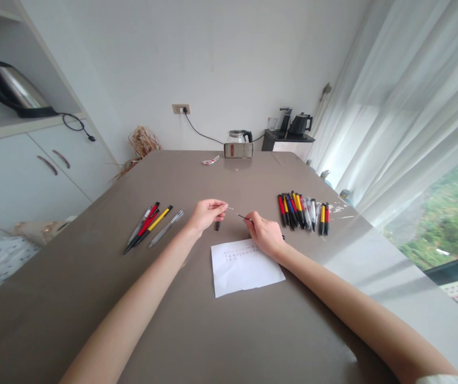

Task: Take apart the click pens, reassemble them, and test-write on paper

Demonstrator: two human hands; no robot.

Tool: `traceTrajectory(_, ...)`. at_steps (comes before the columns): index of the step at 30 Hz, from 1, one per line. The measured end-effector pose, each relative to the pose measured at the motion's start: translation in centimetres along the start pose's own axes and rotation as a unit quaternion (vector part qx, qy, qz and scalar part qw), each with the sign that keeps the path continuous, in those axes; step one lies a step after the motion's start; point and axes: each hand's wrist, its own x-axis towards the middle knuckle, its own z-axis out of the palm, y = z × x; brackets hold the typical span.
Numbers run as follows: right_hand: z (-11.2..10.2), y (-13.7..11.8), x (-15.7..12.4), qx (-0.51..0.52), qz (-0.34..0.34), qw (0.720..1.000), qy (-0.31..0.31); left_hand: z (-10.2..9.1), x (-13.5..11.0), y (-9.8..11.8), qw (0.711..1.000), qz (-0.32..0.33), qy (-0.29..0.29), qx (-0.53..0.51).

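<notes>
My left hand (208,212) is closed in a pinch above the brown table (173,320), holding a small part of a pen that I cannot make out clearly. My right hand (265,234) is closed on a thin pen refill (241,215) whose tip points toward the left hand. A small black pen piece (217,226) lies on the table just below the left hand. A white sheet of paper (244,266) with scribbled lines lies under my right wrist. Several pens (151,224) lie to the left and a row of several coloured pens (303,210) to the right.
A glass kettle on a base (239,144) and a small wrapper (210,160) stand at the table's far edge. A side stand with black kettles (292,136) is behind. White cabinets with a steel kettle (10,88) are left; curtains and a window right.
</notes>
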Motion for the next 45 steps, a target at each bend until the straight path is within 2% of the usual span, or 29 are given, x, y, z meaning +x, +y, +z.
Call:
traceTrajectory(5, -0.2, -0.2, -0.1, -0.004, 0.008, 1.000, 0.009, -0.9, 0.6, -1.2, 0.985, 0.050, 0.015, 0.163)
traceTrajectory(7, -0.2, -0.2, -0.1, -0.005, 0.008, 1.000, 0.018, -0.8, 0.3, -1.3, 0.963, 0.090, 0.012, 0.254)
traceTrajectory(10, -0.1, -0.1, -0.1, -0.005, 0.001, 1.000, 0.025, -0.1, -0.3, -1.1, 0.915, 0.151, 0.014, 0.375)
traceTrajectory(16, -0.1, -0.1, -0.1, -0.015, -0.006, 1.000, 0.011, 0.8, -1.1, -1.1, 0.851, 0.152, 0.017, 0.502)
traceTrajectory(19, -0.1, -0.1, -0.1, -0.023, -0.006, 1.000, 0.005, 0.8, -1.1, -1.2, 0.840, 0.153, 0.023, 0.520)
traceTrajectory(25, 0.0, -0.1, -0.1, -0.025, -0.006, 1.000, 0.004, 0.9, -1.4, -0.9, 0.838, 0.136, 0.021, 0.528)
traceTrajectory(32, -0.1, -0.2, -0.1, -0.021, -0.006, 1.000, 0.004, 1.9, -2.3, -0.6, 0.788, 0.164, 0.034, 0.592)
traceTrajectory(36, -0.1, -0.2, -0.1, -0.021, -0.006, 1.000, 0.005, 2.1, -2.5, -0.5, 0.776, 0.159, 0.047, 0.609)
traceTrajectory(42, 0.0, -0.2, -0.1, -0.023, -0.005, 1.000, 0.008, 1.5, -2.2, -0.5, 0.778, 0.153, 0.067, 0.606)
traceTrajectory(45, 0.0, -0.1, -0.1, -0.019, -0.004, 1.000, 0.010, 1.5, -2.1, -0.3, 0.799, 0.153, 0.086, 0.575)
